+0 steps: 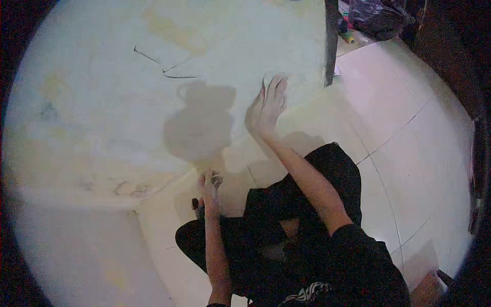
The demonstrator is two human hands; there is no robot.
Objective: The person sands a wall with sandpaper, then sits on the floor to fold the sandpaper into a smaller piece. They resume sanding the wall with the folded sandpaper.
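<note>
My right hand (269, 105) reaches up against the pale, patchy wall (102, 92), with its fingers extended and pressed close to the surface. A small pale piece (282, 102) shows beside the thumb and under the fingers, its kind unclear. Lower down, near where the wall meets the tiled floor (388, 153), my left hand (207, 187) is closed with its fingers curled. Something small, dark and light (217, 179), shows at those fingers; I cannot tell what it is. A little dark object (195, 203) lies just beside this hand.
My crossed legs in dark trousers (335, 174) rest on the tiles close to the wall. A thin dark crack (163, 70) runs across the wall, and shadows fall below it. At the upper right stand a dark upright edge (331, 41), a black plastic bag (378, 18) and a yellow-green item (348, 38).
</note>
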